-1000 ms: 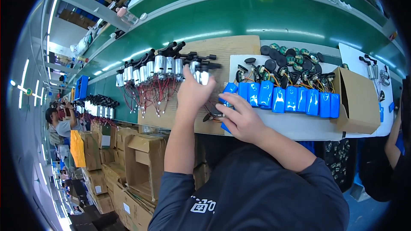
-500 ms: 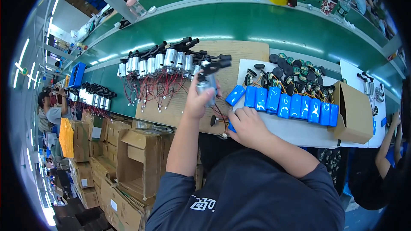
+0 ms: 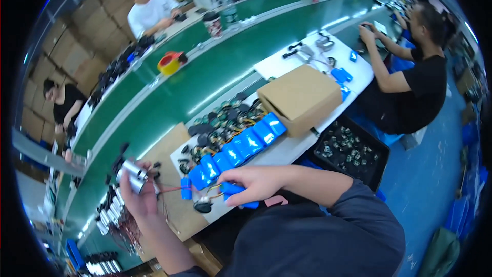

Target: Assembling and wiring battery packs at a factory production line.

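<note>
My left hand (image 3: 142, 199) is closed around a silver cylindrical motor (image 3: 134, 176) with black fittings, held above the cardboard-covered bench. Red wires stretch from beside it toward the right. Closed as well, my right hand (image 3: 259, 180) grips a blue-wrapped battery pack (image 3: 230, 189) low over the bench's near edge. Between my hands lies another small blue pack (image 3: 186, 188), with a black round part on wires (image 3: 203, 205) close by. Beyond my right hand runs a row of blue packs (image 3: 233, 155). Left of my left hand are several silver motors (image 3: 109, 211) with trailing wires.
Small circuit boards and black discs (image 3: 225, 115) are heaped behind the row. A cardboard box (image 3: 302, 92) stands at its right end. Below the bench sits a black bin (image 3: 376, 159) of small parts. A co-worker (image 3: 423, 74) sits at right. Yellow-red tape (image 3: 170, 63) rests on the ledge.
The view has swung to the right, bringing the black bin and the seated co-worker into fuller sight. Both hands keep their grip; the left hand and motor are farther from the right hand.
</note>
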Action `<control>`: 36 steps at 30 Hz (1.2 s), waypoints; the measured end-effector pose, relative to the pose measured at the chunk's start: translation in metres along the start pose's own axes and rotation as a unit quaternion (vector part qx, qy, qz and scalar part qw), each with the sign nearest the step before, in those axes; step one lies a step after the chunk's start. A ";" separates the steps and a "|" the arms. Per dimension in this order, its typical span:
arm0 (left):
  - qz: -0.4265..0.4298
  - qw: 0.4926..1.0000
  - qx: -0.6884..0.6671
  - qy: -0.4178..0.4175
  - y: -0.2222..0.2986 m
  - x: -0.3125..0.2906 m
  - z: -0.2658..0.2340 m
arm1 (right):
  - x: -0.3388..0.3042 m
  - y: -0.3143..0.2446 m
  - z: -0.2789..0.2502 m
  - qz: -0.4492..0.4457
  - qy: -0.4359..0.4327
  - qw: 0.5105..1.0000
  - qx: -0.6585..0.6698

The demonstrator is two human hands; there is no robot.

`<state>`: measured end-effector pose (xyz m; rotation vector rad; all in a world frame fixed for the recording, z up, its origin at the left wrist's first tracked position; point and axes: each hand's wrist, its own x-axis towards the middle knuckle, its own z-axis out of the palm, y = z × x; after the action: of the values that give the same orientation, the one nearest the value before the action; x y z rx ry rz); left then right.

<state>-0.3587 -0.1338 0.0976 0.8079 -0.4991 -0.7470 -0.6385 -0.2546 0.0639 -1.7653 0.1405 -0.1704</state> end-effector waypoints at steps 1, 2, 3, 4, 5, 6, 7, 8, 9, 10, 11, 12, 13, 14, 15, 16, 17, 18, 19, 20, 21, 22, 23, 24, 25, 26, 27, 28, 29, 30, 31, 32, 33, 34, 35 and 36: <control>-0.065 0.996 0.048 -0.027 -0.012 0.018 0.016 | -0.020 -0.002 -0.016 -0.003 0.015 1.000 -0.006; -0.127 0.986 0.097 -0.052 -0.026 0.036 0.036 | -0.041 -0.003 -0.032 0.018 0.030 0.999 0.035; -0.184 0.978 0.082 -0.047 -0.045 0.050 0.067 | -0.065 -0.004 -0.046 0.039 0.045 0.995 0.079; -0.238 0.968 0.068 -0.039 -0.069 0.061 0.105 | -0.088 -0.004 -0.059 0.049 0.093 0.990 0.092; -0.259 0.961 0.086 -0.051 -0.093 0.066 0.143 | -0.114 -0.003 -0.071 0.059 0.139 0.983 0.107; -0.280 0.952 0.105 -0.062 -0.116 0.072 0.177 | -0.137 -0.003 -0.084 0.081 0.194 0.970 0.120; -0.307 0.938 0.118 -0.108 -0.143 0.083 0.201 | -0.159 -0.005 -0.098 0.102 0.247 0.955 0.133; -0.330 0.923 0.135 -0.149 -0.167 0.097 0.221 | -0.175 -0.009 -0.113 0.108 0.296 0.938 0.145; -0.343 0.913 0.157 -0.157 -0.194 0.106 0.245 | -0.191 -0.012 -0.126 0.120 0.345 0.917 0.159; -0.356 0.902 0.176 -0.167 -0.223 0.114 0.271 | -0.208 -0.009 -0.141 0.119 0.348 0.916 0.159; -0.355 0.890 0.215 -0.188 -0.248 0.120 0.298 | -0.225 -0.002 -0.159 0.096 0.399 0.893 0.187; -0.352 0.877 0.254 -0.207 -0.270 0.126 0.323 | -0.234 0.006 -0.178 0.072 0.446 0.866 0.215; -0.326 0.873 0.298 -0.205 -0.292 0.129 0.350 | -0.240 0.015 -0.201 0.070 0.448 0.865 0.216; -0.302 0.866 0.343 -0.202 -0.309 0.131 0.370 | -0.244 0.025 -0.222 0.059 0.499 0.830 0.243; -0.304 0.865 0.346 -0.201 -0.326 0.141 0.387 | -0.248 0.035 -0.239 0.046 0.547 0.791 0.269; -0.301 0.848 0.392 -0.194 -0.347 0.154 0.400 | -0.247 0.046 -0.252 0.047 0.547 0.790 0.272; -0.297 0.828 0.437 -0.187 -0.365 0.161 0.407 | -0.244 0.057 -0.262 0.074 0.555 0.792 0.243; -0.298 0.826 0.441 -0.187 -0.380 0.166 0.406 | -0.239 0.068 -0.271 0.102 0.561 0.793 0.215; -0.264 0.783 0.526 -0.203 -0.392 0.172 0.404 | -0.234 0.080 -0.282 0.127 0.564 0.795 0.184; -0.228 0.731 0.605 -0.217 -0.403 0.177 0.400 | -0.232 0.098 -0.286 0.127 0.563 0.795 0.187; -0.193 0.672 0.678 -0.228 -0.414 0.180 0.395 | -0.229 0.119 -0.281 0.148 0.533 0.825 0.113; -0.195 0.670 0.680 -0.226 -0.423 0.177 0.392 | -0.228 0.127 -0.275 0.167 0.500 0.849 0.037; -0.197 0.651 0.696 -0.230 -0.432 0.172 0.386 | -0.231 0.134 -0.270 0.168 0.499 0.849 0.040; -0.199 0.632 0.713 -0.230 -0.437 0.168 0.379 | -0.230 0.127 -0.263 0.205 0.488 0.847 -0.052; -0.201 0.612 0.730 -0.229 -0.442 0.170 0.372 | -0.228 0.118 -0.256 0.238 0.472 0.837 -0.142; -0.200 0.611 0.734 -0.219 -0.449 0.182 0.360 | -0.222 0.112 -0.254 0.261 0.450 0.821 -0.235; -0.093 0.607 0.765 -0.192 -0.461 0.197 0.342 | -0.216 0.111 -0.255 0.252 0.444 0.827 -0.234; 0.012 0.593 0.788 -0.164 -0.472 0.213 0.321 | -0.210 0.109 -0.255 0.243 0.441 0.815 -0.286; 0.109 0.571 0.800 -0.146 -0.486 0.213 0.306 | -0.212 0.112 -0.250 0.246 0.438 0.797 -0.335; 0.096 0.573 0.799 -0.156 -0.495 0.199 0.311 | -0.223 0.120 -0.246 0.258 0.434 0.773 -0.384; -0.011 0.600 0.780 -0.179 -0.485 0.181 0.336 | -0.232 0.130 -0.244 0.268 0.433 0.771 -0.382; -0.118 0.618 0.751 -0.199 -0.471 0.164 0.364 | -0.241 0.143 -0.240 0.249 0.466 0.744 -0.409; -0.209 0.633 0.717 -0.202 -0.450 0.164 0.383 | -0.236 0.149 -0.243 0.210 0.498 0.717 -0.441; -0.209 0.635 0.717 -0.199 -0.445 0.165 0.387 | -0.232 0.152 -0.243 0.176 0.526 0.689 -0.467; -0.215 0.633 0.715 -0.205 -0.443 0.166 0.391 | -0.229 0.154 -0.245 0.174 0.524 0.689 -0.469; -0.221 0.631 0.713 -0.213 -0.442 0.166 0.396 | -0.226 0.157 -0.247 0.151 0.536 0.665 -0.498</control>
<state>-0.6870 -0.6467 0.0066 2.3462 -1.4291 -0.9254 -0.9082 -0.4809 -0.0498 -2.4212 1.6562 -1.0492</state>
